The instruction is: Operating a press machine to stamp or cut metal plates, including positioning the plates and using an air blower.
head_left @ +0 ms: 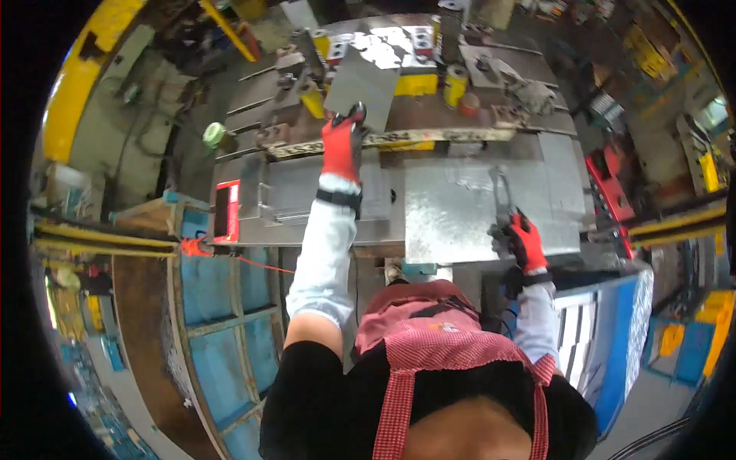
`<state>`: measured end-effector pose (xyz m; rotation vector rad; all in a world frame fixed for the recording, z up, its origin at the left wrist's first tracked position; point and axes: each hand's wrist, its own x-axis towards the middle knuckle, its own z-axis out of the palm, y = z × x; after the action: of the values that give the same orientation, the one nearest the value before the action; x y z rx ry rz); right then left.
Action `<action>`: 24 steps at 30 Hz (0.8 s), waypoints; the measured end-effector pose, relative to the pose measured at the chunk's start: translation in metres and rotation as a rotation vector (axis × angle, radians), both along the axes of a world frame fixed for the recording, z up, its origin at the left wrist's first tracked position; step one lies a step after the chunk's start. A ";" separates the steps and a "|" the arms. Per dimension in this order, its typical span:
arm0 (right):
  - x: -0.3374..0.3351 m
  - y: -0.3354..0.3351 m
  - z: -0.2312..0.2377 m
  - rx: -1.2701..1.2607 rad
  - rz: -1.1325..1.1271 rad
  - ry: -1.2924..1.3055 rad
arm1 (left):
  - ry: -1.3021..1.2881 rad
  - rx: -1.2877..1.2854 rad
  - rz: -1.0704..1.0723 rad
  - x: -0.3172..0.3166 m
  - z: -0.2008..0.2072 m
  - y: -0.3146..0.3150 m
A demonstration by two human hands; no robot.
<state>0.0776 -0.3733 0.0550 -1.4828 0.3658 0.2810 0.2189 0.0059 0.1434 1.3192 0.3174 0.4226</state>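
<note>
My left hand (343, 146), in a red glove with dark fingertips, reaches forward over the press bed. Its fingers are closed on the near edge of a flat grey metal sheet (359, 80), which slants away from me between the yellow-marked die parts. At the right, my right hand (526, 241), gloved the same way, is closed around the near end of a grey tong-like tool (501, 192). The tool's narrow far end lies over a shiny metal plate (445, 222) on the near table. Fingers partly hide the tool's grip.
Stacked metal sheets (299, 188) lie left of the shiny plate. A lettered bar (452, 136) crosses the bed's front. Yellow posts (455, 86) stand on the bed. A red-framed box (227, 211) sits at the table's left, and a blue bin (621, 330) stands right of me.
</note>
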 end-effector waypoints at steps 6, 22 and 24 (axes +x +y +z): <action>-0.009 0.015 0.101 -0.099 0.142 -0.342 | -0.142 0.472 -0.205 -0.091 0.103 0.074; 0.031 0.094 0.118 0.403 0.557 -0.105 | -0.007 -0.338 -0.938 0.002 0.059 0.099; 0.067 0.114 0.125 0.363 0.450 -0.339 | -0.208 -0.243 -0.663 -0.009 0.051 0.072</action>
<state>0.1451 -0.2591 0.1802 -1.2094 -0.2861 0.4199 0.2103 0.0783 0.1949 1.0561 -0.2403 -0.0434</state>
